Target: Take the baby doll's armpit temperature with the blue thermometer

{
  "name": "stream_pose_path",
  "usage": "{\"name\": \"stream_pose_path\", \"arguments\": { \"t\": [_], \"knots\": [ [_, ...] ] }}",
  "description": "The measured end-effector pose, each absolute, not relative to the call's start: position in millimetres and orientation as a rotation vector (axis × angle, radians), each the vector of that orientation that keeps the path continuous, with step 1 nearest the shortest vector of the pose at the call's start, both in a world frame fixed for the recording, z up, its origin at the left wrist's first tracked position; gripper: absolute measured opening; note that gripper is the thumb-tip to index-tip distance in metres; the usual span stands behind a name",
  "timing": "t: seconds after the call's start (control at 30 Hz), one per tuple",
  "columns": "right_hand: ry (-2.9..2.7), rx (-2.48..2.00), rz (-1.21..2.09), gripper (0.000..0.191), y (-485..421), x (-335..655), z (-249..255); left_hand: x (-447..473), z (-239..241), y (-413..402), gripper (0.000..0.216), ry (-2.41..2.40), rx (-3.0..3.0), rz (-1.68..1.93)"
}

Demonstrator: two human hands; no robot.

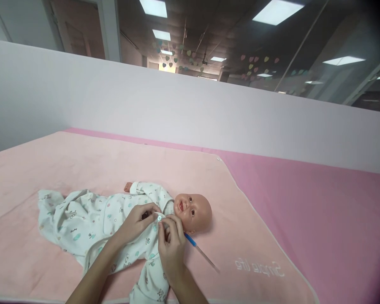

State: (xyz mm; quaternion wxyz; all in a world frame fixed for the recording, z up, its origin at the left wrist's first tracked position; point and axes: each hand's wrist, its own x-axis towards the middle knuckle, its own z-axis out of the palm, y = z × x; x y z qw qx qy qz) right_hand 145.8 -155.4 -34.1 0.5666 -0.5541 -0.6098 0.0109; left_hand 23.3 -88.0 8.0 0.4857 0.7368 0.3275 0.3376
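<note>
A baby doll [194,213] lies on its back, its head towards the right. It wears a white printed baby gown [91,215] with green and grey figures. My left hand [142,221] is closed in a pinch on the gown's cloth at the upper chest, just below the doll's chin. Close beside it, my right hand [171,240] pinches the same bit of cloth by the neck opening. A small pale round spot shows between my fingertips; I cannot tell whether it is a snap or print. A thin rod with a blue end [190,239] lies beside the doll's head.
Under the doll is a light pink blanket [250,228] with white lettering. It lies on a darker pink surface [329,211]. A low white wall [183,109] runs along the back, with a dark window [228,46] above it.
</note>
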Motion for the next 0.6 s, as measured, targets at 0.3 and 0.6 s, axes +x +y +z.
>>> {"name": "stream_pose_path", "arguments": {
  "t": [0.3,0.6],
  "knots": [
    [-1.406,-1.333,0.065,0.014,-155.8,145.5,-36.9,24.0,3.9,-89.7,0.031,0.891,1.755,0.858],
    [-1.405,-1.313,0.049,0.017,-157.7,147.3,-37.7,22.9,3.7,-87.5,0.031,0.868,1.774,0.877]
  ]
}}
